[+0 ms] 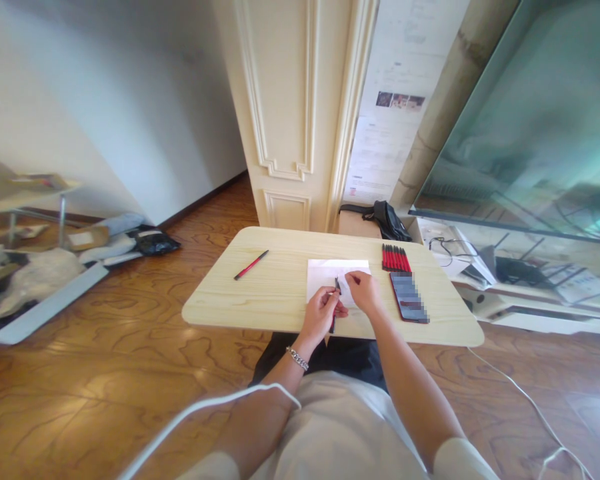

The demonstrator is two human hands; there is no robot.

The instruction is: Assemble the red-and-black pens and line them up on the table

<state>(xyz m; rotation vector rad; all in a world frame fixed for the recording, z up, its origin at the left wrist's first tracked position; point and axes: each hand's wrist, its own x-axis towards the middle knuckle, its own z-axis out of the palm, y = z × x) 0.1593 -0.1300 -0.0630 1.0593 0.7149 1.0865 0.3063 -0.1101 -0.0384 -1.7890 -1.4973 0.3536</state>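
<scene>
My left hand (pixel 320 313) is closed around a red and black pen (pixel 337 285), its dark end pointing up and away and its other end showing below my fingers. Close to the pen's upper end, my right hand (pixel 364 292) has its fingers pinched together; whatever they may hold is too small to make out. Both hands are over a white sheet of paper (pixel 325 268) on the light wooden table (pixel 280 300). Another red and black pen (pixel 251 265) lies by itself to the left. On the right, several red and black pens (pixel 396 258) lie side by side in a row.
A phone (pixel 409 298) lies below the row of pens, right of my right forearm. Behind the table are a black bag (pixel 393 221) and a panelled door (pixel 285 100). A white cable (pixel 205 405) crosses in front of my left arm.
</scene>
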